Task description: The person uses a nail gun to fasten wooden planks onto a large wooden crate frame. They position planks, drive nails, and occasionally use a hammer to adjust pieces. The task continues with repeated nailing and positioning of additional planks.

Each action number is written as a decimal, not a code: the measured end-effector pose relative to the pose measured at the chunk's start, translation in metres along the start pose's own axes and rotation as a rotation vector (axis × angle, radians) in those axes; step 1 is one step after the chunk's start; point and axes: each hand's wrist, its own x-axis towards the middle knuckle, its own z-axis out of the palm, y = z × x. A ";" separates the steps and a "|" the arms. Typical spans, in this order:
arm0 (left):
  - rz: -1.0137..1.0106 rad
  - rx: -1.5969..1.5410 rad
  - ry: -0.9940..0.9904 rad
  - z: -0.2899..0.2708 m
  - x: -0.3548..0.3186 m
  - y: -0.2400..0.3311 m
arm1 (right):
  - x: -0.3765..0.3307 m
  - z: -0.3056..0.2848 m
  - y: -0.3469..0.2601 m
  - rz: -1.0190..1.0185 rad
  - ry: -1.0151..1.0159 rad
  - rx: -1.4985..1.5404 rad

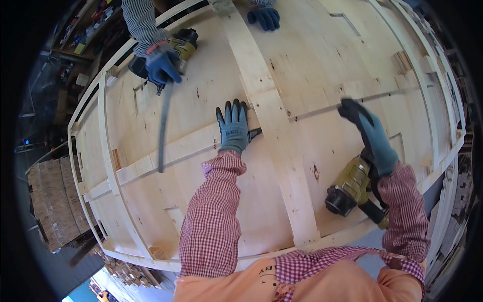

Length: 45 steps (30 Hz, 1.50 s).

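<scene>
My left hand [234,128], in a blue-grey glove with dark fingertips, presses flat with spread fingers on a thin wooden slat [191,146] of a large pale wooden panel [256,201]. Close to its thumb runs a wide wooden board [274,118]. My right hand [370,133], gloved alike, is raised over the panel's right side, slightly blurred, its fingers stretched out and seemingly holding nothing. A yellow-and-black nail gun [352,183] is just below that wrist, partly hidden by my forearm.
Across the panel, another person's blue-gloved hand [163,65] grips a second nail gun [183,43] with a grey hose [165,126]. Their other hand [264,19] rests at the far edge. Raised wooden rails [108,146] border the panel. Stacked wood [55,196] stands left.
</scene>
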 end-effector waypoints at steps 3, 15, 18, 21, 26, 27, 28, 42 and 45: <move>-0.083 0.037 -0.082 -0.005 0.006 0.010 | -0.100 -0.014 0.013 -0.062 0.110 -0.420; -0.085 0.007 -0.193 -0.004 0.002 0.001 | -0.240 0.003 0.080 -0.005 0.218 -1.301; -0.088 0.003 -0.189 -0.004 0.002 0.001 | -0.242 0.001 0.091 -0.035 0.247 -1.359; -0.090 -0.002 -0.173 -0.005 0.004 0.003 | -0.244 0.002 0.097 -0.042 0.275 -1.366; -0.052 0.060 -0.169 0.003 0.010 0.005 | -0.226 0.005 0.044 -0.093 0.398 -1.200; -0.046 0.088 -0.169 0.003 0.013 0.009 | -0.215 0.002 0.016 -0.133 0.336 -1.236; -0.038 0.122 -0.168 0.003 0.016 0.013 | -0.206 0.002 -0.012 -0.204 0.298 -1.279; -0.040 0.108 -0.167 0.005 0.017 0.008 | -0.173 0.100 -0.228 0.062 -0.418 -1.678; -0.058 0.103 -0.129 0.018 0.001 -0.012 | -0.169 0.107 -0.223 0.043 -0.453 -1.672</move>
